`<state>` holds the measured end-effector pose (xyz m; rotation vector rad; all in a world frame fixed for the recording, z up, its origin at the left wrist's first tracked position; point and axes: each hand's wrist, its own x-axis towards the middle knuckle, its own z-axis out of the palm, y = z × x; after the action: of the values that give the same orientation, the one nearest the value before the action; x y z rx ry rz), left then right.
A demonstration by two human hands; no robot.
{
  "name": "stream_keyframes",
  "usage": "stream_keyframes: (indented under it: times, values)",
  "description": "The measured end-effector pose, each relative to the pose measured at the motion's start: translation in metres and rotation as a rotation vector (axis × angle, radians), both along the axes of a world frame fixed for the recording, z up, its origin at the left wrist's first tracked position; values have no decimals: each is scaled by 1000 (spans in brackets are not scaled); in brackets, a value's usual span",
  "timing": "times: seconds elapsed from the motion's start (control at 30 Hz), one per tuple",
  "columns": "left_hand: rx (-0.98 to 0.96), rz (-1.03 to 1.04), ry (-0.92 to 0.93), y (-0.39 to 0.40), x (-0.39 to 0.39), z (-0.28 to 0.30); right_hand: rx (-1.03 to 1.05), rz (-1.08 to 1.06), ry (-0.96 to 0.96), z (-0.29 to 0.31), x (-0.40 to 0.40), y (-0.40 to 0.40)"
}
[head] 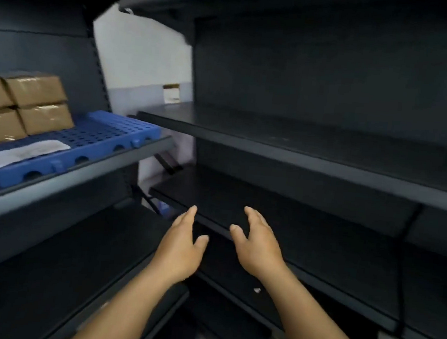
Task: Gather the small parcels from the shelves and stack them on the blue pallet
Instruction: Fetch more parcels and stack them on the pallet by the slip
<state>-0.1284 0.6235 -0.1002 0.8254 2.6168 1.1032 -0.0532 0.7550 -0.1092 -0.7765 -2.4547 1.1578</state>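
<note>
My left hand and right hand hang with fingers spread, holding nothing, in front of the dark metal shelves, where I see no parcels. Off to my left, four brown taped cardboard parcels sit stacked two high on the blue perforated plastic pallet, beside a white paper sheet. I judge the gathering well along; whatever remains lies out of view.

A white paper sheet and a pale wall show.
</note>
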Motion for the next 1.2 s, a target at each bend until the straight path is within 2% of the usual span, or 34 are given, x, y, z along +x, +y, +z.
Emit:
stream_keyframes:
  times: [0.27, 0.63, 1.0, 1.2]
  values:
    - [-13, -312, -100, 61, 83, -44, -49, -286, -103, -43, 120, 26]
    - [-55, -587, -170, 172, 210, -79, -84, -606, -54, -72, 268, 105]
    - [-110, -674, -261, 312, 352, -94, -167, -837, -32, -79, 436, 221]
    - [-136, -667, -330, 363, 382, -108, -297, -838, -47, -98, 474, 264]
